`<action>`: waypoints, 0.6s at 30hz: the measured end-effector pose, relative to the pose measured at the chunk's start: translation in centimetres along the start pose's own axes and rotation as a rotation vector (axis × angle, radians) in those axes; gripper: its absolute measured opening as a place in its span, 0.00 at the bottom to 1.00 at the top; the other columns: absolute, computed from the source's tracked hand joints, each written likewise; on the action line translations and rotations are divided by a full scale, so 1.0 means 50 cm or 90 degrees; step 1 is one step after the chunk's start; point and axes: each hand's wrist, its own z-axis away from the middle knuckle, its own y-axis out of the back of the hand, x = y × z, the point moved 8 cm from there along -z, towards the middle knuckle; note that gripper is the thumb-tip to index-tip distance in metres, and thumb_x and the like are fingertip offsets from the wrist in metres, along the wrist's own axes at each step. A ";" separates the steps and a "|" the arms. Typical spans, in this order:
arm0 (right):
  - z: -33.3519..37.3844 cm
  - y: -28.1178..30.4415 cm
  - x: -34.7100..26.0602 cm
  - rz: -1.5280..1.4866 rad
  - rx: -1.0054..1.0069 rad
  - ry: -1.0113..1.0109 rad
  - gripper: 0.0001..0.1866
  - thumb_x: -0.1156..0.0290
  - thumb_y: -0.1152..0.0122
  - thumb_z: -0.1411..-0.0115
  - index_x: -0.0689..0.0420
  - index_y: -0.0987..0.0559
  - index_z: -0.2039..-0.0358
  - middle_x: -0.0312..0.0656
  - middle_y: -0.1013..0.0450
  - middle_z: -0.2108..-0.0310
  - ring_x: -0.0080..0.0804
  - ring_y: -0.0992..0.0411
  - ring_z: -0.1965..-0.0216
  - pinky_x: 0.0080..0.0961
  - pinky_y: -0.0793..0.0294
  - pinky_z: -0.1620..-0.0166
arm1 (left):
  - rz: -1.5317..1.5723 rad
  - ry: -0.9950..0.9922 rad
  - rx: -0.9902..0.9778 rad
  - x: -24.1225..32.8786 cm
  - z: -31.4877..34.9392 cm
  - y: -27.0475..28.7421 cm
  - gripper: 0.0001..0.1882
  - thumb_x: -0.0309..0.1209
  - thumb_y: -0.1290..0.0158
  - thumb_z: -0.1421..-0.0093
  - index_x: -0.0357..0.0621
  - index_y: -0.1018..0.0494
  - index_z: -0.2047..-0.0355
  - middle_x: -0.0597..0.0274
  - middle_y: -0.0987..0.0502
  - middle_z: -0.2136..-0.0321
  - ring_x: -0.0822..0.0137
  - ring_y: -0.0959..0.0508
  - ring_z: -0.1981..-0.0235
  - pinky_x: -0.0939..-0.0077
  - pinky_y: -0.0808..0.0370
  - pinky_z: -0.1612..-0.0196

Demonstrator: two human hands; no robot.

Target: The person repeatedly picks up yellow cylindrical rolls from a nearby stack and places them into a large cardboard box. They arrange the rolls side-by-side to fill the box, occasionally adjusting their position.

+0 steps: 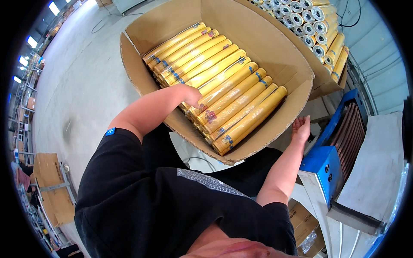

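A large open cardboard box [297,92] stands in front of me. Yellow rolls [254,96] in shiny clear wrap, printed in blue and red, lie side by side in it, with more layers below. My left hand [190,94] reaches over the near-left wall and rests at the near ends of the middle rolls. Its fingers are mostly hidden beneath it, so its grip does not show. Outside the box's right wall is my right hand [301,128], palm turned up, fingers loosely bent and nothing visible in them.
Behind to the right, a second box [327,86] is stacked with similar yellow rolls [320,26], hollow ends showing. A blue and grey machine [322,165] with dark slats stands close on my right. Cardboard [49,187] and shelving are at far left. A cable [103,21] lies on the floor.
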 end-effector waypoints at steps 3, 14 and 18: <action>-0.008 -0.009 0.009 -0.009 -0.014 -0.006 0.37 0.47 0.49 0.39 0.61 0.42 0.39 0.49 0.40 0.41 0.44 0.40 0.42 0.38 0.42 0.43 | 0.009 -0.028 0.048 -0.027 -0.028 -0.021 0.26 0.45 0.48 0.44 0.43 0.31 0.50 0.46 0.24 0.60 0.51 0.25 0.60 0.60 0.30 0.57; -0.314 0.255 0.046 -0.150 0.152 -0.008 0.23 0.49 0.52 0.40 0.49 0.28 0.51 0.42 0.30 0.54 0.36 0.32 0.53 0.38 0.35 0.51 | -0.019 0.020 0.147 -0.003 -0.028 0.034 0.18 0.45 0.47 0.49 0.49 0.21 0.64 0.54 0.22 0.61 0.53 0.24 0.60 0.56 0.27 0.61; -0.179 0.060 0.027 0.005 0.061 0.077 0.20 0.50 0.52 0.40 0.48 0.27 0.54 0.40 0.29 0.56 0.35 0.32 0.55 0.37 0.34 0.53 | 0.010 0.050 0.335 -0.022 0.127 0.088 0.16 0.41 0.48 0.49 0.49 0.22 0.63 0.56 0.22 0.63 0.53 0.24 0.59 0.57 0.28 0.61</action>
